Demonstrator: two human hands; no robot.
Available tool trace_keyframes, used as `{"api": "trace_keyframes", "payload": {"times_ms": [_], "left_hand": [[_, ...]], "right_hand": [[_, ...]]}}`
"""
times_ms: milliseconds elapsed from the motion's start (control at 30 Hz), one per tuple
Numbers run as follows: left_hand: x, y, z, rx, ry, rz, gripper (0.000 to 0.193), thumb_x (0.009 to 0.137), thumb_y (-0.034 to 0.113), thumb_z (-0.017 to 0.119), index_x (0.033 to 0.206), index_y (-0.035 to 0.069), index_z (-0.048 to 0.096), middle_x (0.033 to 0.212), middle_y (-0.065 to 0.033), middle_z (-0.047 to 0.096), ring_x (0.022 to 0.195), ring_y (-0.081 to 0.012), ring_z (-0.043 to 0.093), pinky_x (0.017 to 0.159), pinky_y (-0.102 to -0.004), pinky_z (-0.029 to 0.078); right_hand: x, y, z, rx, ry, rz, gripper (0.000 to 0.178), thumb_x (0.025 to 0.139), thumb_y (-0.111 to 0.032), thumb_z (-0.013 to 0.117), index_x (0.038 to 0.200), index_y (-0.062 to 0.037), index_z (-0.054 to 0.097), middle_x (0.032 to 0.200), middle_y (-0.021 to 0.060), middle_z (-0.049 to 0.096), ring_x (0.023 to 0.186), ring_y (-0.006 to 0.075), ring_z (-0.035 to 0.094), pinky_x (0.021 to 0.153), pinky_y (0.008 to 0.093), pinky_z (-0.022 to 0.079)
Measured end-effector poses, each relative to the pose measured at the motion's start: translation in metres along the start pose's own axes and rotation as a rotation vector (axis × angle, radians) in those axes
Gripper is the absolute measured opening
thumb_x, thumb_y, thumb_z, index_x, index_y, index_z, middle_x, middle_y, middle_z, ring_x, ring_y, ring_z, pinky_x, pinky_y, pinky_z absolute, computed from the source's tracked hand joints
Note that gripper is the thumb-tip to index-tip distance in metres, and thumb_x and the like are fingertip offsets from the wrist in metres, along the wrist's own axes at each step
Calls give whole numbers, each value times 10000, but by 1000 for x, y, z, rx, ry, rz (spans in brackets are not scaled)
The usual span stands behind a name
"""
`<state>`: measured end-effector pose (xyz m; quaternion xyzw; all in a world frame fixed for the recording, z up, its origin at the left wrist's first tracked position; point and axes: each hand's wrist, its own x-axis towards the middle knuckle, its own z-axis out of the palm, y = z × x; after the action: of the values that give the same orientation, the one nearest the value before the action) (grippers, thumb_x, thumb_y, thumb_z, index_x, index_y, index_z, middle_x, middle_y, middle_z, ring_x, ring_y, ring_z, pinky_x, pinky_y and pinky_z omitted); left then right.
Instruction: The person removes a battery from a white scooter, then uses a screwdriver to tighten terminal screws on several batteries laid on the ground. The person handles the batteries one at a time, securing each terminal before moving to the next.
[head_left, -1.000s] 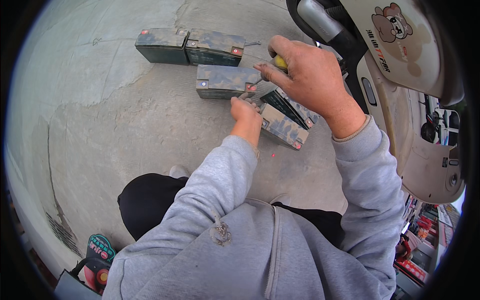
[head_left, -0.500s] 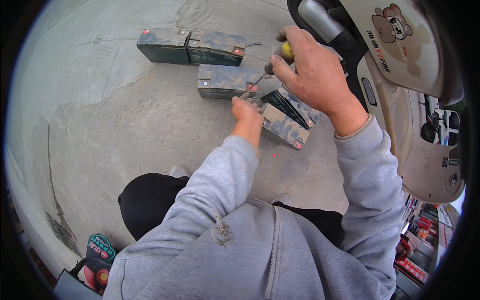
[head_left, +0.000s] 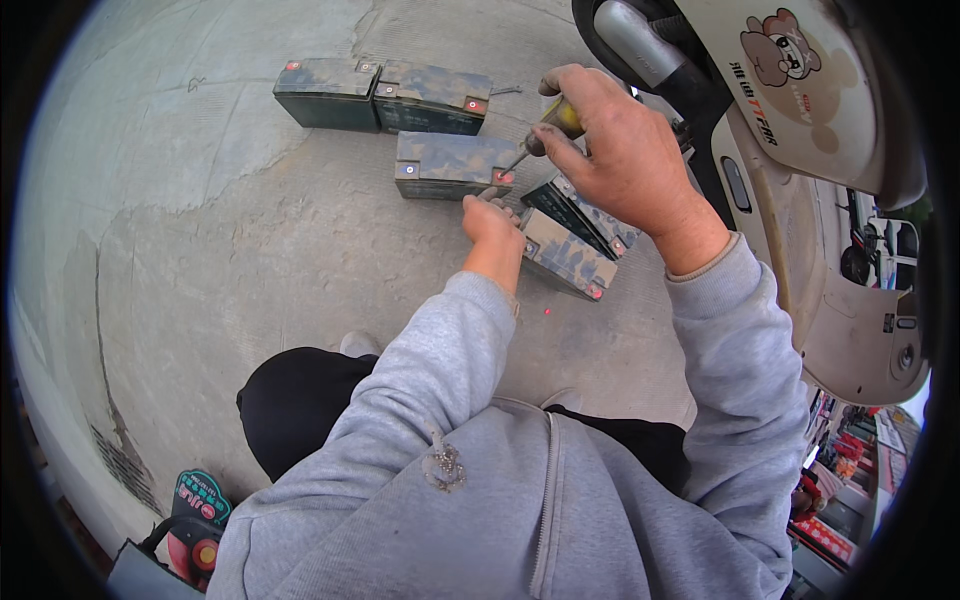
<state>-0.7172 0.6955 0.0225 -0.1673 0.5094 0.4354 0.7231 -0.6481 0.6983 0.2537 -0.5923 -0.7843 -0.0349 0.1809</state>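
Note:
My right hand [head_left: 635, 150] is closed round the yellow handle of a screwdriver [head_left: 567, 118]. The shaft slants down to the left, its tip at the red terminal [head_left: 503, 176] of a dusty, dark box-shaped battery [head_left: 450, 160]. Against the front of that battery, just below the red terminal, is my left hand [head_left: 492, 225] with curled fingers; whatever they pinch is hidden. Close to its right, a second battery [head_left: 570, 250] and a third battery [head_left: 592, 215] lie at an angle to each other, partly under my right hand.
Two more batteries stand end to end farther off, a left one [head_left: 325, 92] and a right one [head_left: 432, 95], with a small metal piece [head_left: 507, 90] beside them. A pale scooter [head_left: 800, 100] borders the right side. At lower left is a red and black object [head_left: 195, 545].
My right hand and the screwdriver handle have shifted slightly down, and the handle's yellow part shows more. The tip stays at the red terminal; my left hand is nearly still.

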Motion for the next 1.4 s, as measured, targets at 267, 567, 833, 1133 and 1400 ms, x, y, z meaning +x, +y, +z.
{"api": "trace_keyframes", "payload": {"times_ms": [267, 567, 833, 1133, 1400], "left_hand": [[2, 2, -3, 17, -21, 7, 409, 1006, 332, 262, 1093, 37, 532, 852, -13, 404, 590, -120, 351, 505, -276, 310], [5, 2, -2, 10, -4, 4, 421, 1006, 343, 264, 1100, 36, 536, 831, -6, 408, 584, -115, 356, 498, -272, 309], [8, 2, -3, -1, 3, 2, 428, 1006, 337, 265, 1117, 27, 539, 828, -6, 407, 578, -112, 353, 498, -271, 307], [10, 1, -4, 8, 1, 14, 418, 1001, 338, 273, 1102, 29, 536, 824, -9, 404, 577, -117, 351, 500, -274, 307], [13, 1, -7, 14, -7, 26, 419, 1008, 345, 271, 1098, 34, 537, 838, -12, 402, 590, -118, 351, 508, -277, 309]], "right_hand": [[2, -5, -3, 50, 37, 18, 384, 863, -419, 705, 944, -76, 552, 697, 120, 635, 621, 319, 642, 530, 381, 488], [0, 1, -7, -119, -136, 149, 369, 855, -376, 708, 980, -57, 573, 819, 125, 644, 744, 303, 659, 624, 386, 511], [2, 3, -11, -192, -372, 232, 282, 897, -280, 638, 1047, -48, 582, 886, 154, 638, 787, 315, 661, 658, 379, 519], [-2, 0, -5, 121, -113, 20, 339, 871, -326, 674, 1024, -41, 572, 913, 119, 658, 790, 305, 660, 641, 372, 511], [-1, 1, -10, 39, -106, 134, 334, 875, -350, 693, 990, -64, 564, 859, 109, 657, 760, 309, 656, 616, 381, 505]]}}
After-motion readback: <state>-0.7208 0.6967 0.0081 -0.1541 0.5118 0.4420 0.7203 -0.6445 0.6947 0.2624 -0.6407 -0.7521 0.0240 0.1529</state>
